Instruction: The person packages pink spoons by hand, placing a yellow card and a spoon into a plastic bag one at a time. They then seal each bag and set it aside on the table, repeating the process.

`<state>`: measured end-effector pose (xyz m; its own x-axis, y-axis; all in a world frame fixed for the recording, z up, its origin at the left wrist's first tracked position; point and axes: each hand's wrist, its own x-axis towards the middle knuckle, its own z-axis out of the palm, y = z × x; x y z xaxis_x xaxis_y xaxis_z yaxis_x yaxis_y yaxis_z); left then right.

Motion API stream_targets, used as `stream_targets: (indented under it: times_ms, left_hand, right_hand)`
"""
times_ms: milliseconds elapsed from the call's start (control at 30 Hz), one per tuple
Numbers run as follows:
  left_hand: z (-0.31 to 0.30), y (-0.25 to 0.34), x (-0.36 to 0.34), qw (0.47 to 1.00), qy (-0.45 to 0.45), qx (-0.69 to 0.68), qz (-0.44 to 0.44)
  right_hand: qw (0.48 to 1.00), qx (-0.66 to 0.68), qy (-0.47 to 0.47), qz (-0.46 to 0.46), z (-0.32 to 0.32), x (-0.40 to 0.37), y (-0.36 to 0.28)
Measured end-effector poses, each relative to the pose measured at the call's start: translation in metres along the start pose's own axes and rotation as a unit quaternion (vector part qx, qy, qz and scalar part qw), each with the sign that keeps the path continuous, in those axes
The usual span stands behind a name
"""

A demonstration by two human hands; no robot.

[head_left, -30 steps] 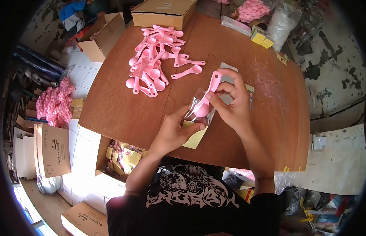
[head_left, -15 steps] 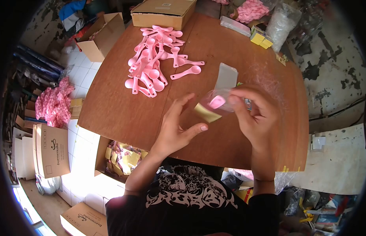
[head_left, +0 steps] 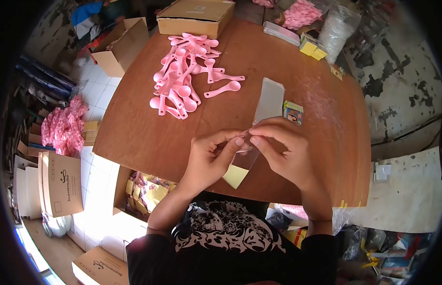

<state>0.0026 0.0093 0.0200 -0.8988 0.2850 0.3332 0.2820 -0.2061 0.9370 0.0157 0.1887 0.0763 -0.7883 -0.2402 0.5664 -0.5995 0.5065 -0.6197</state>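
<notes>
Between my two hands hangs a small clear plastic bag (head_left: 248,158) with a pale yellow card (head_left: 236,176) at its lower end. My left hand (head_left: 214,156) pinches the bag's upper edge between thumb and fingers. My right hand (head_left: 282,148) pinches the same edge close beside it. The pink piece inside is mostly hidden by my fingers. Just beyond my hands lies a stack of clear bags (head_left: 270,99), with a small printed card stack (head_left: 293,112) to its right. Several pink spoons (head_left: 183,78) are heaped at the table's back left.
A closed cardboard box (head_left: 195,16) stands on the table's (head_left: 159,142) far edge. Yellow boxes (head_left: 312,46) and a large plastic bag (head_left: 340,33) sit at the back right. An open box of packed items (head_left: 147,192) is below the left edge. Part of another person (head_left: 88,16) shows far left.
Both hands have come together at the bag's upper edge, my left hand closing on it. The bag has moved toward me, its yellow card hanging lower. The printed card stack is now uncovered.
</notes>
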Motion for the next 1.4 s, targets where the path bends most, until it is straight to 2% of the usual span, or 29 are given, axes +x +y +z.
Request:
stream_targets:
  times_ms: [33,67,100,167,333,400,467,533,600,667,733,800,833,867,900,933,1000,1067,1100,1133,1167,1200,1233,1267,1300,1333,1367,1400]
  left_hand:
    - [0.000,0.001,-0.002,0.999,-0.022,-0.001,-0.032]
    - [-0.001,0.002,-0.003,0.997,-0.043,-0.002,-0.066]
    - [-0.003,0.006,-0.004,0.994,-0.066,0.049,-0.067]
    - [0.001,0.006,-0.006,0.994,-0.062,0.061,-0.060]
    - [0.005,0.022,-0.005,0.991,-0.081,0.095,-0.037]
    - [0.005,0.033,-0.004,0.976,-0.147,0.125,-0.102]
    - [0.000,0.032,-0.001,0.969,-0.178,0.151,-0.077]
    - [0.001,0.029,-0.001,0.961,-0.208,0.175,-0.051]
    - [0.005,0.023,-0.005,0.977,-0.160,0.142,-0.009]
    - [0.007,0.021,-0.007,0.981,-0.156,0.118,-0.003]
    - [0.008,0.021,-0.008,0.984,-0.153,0.094,0.003]
    - [0.007,0.023,-0.009,0.985,-0.135,0.106,0.027]
    - [0.008,0.022,-0.011,0.985,-0.136,0.106,0.028]
    - [0.009,0.019,-0.013,0.994,-0.098,0.052,0.018]
    - [0.010,0.017,-0.015,0.998,-0.060,-0.001,0.007]
    - [0.011,0.014,-0.015,0.998,-0.060,-0.001,0.007]
    - [0.013,0.011,-0.014,0.997,-0.009,-0.010,0.071]
    - [0.013,0.013,-0.012,0.998,0.001,0.006,0.065]
    - [0.014,0.014,-0.011,0.998,0.011,0.023,0.059]
    - [0.015,0.012,-0.012,0.998,0.008,0.021,0.058]
    - [0.015,0.009,-0.011,0.998,0.012,0.021,0.051]
    - [0.015,0.007,-0.008,0.999,0.018,0.022,0.046]
    - [0.015,0.005,-0.005,0.998,0.025,0.021,0.051]
    - [0.015,0.004,-0.004,0.999,0.031,0.018,0.025]
    - [0.014,0.002,-0.006,0.999,0.028,0.017,-0.007]
    - [0.015,-0.002,-0.005,0.999,0.025,0.021,-0.012]
    - [0.016,-0.007,0.000,0.999,0.024,0.036,0.009]
    - [0.018,-0.010,0.004,0.998,0.027,0.045,0.034]
  right_hand:
    - [0.998,-0.054,-0.004,-0.039,0.000,-0.001,-0.001]
    - [0.998,-0.054,-0.003,-0.038,0.000,-0.002,-0.001]
    - [0.992,-0.106,-0.008,-0.072,0.000,-0.003,-0.001]
    - [0.971,-0.192,-0.012,-0.138,0.000,-0.005,0.000]
    - [0.942,-0.285,-0.029,-0.173,-0.001,-0.010,-0.005]
    - [0.900,-0.376,-0.046,-0.215,-0.001,-0.014,-0.003]
    - [0.904,-0.368,-0.054,-0.212,-0.004,-0.014,-0.002]
    - [0.940,-0.279,-0.004,-0.197,-0.006,-0.014,0.004]
    - [0.952,-0.244,0.031,-0.183,-0.007,-0.016,0.005]
    - [0.961,-0.208,0.066,-0.170,-0.008,-0.017,0.003]
    - [0.980,-0.131,0.114,-0.094,-0.010,-0.022,-0.002]
    - [0.978,-0.139,0.136,-0.072,-0.024,-0.023,-0.007]
    - [0.986,-0.046,0.160,-0.014,-0.034,-0.024,-0.006]
    - [0.981,0.047,0.182,0.044,-0.045,-0.026,-0.004]
    - [0.973,0.114,0.199,0.021,-0.058,-0.026,0.004]
    - [0.960,0.181,0.215,-0.001,-0.074,-0.024,0.016]
    - [0.908,0.388,0.160,-0.004,-0.115,-0.021,0.042]
    - [0.840,0.535,0.080,0.040,-0.156,-0.035,0.111]
    - [0.938,0.274,0.086,0.192,-0.177,-0.049,0.170]
    - [0.941,-0.015,0.082,0.327,-0.187,-0.064,0.214]
    - [0.941,-0.016,0.083,0.327,-0.181,-0.075,0.221]
    - [0.907,-0.221,0.140,0.330,-0.172,-0.082,0.220]
    - [0.833,-0.415,0.188,0.313,-0.166,-0.083,0.222]
    - [0.838,-0.415,0.182,0.305,-0.154,-0.072,0.209]
    - [0.886,-0.308,0.244,0.246,-0.134,-0.061,0.178]
    - [0.913,-0.194,0.306,0.186,-0.113,-0.054,0.142]
    - [0.966,-0.036,0.183,0.178,-0.092,-0.049,0.098]
    - [0.979,0.121,0.048,0.157,-0.074,-0.043,0.059]
